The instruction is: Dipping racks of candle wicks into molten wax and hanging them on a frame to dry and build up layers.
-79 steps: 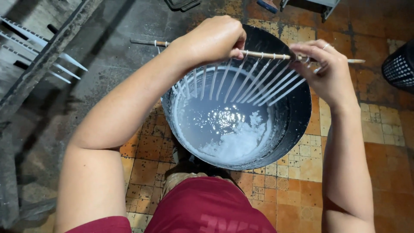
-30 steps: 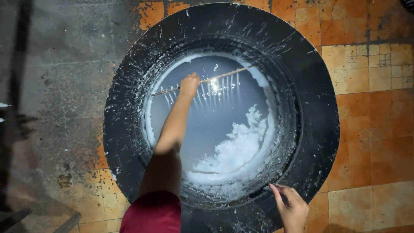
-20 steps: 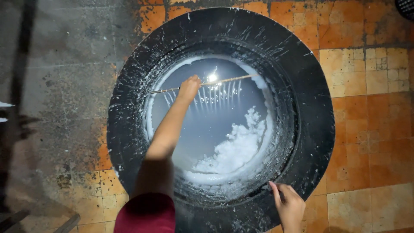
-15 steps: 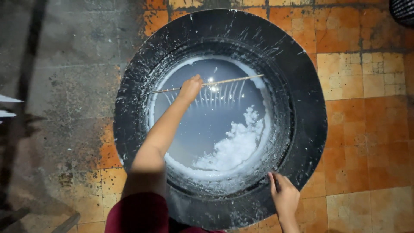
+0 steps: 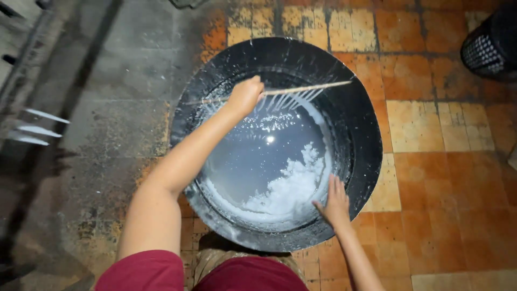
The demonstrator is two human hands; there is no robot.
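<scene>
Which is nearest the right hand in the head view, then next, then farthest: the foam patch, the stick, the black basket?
From the right hand, on the tub's near rim:
1. Foam patch, just left of the hand, on the liquid inside the tub.
2. Stick, across the tub's far side, held by the left hand.
3. Black basket, at the top right corner on the floor.

One black tub (image 5: pixel 371 161), one wooden stick (image 5: pixel 307 89), two hands, and one black mesh basket (image 5: pixel 487 46).
</scene>
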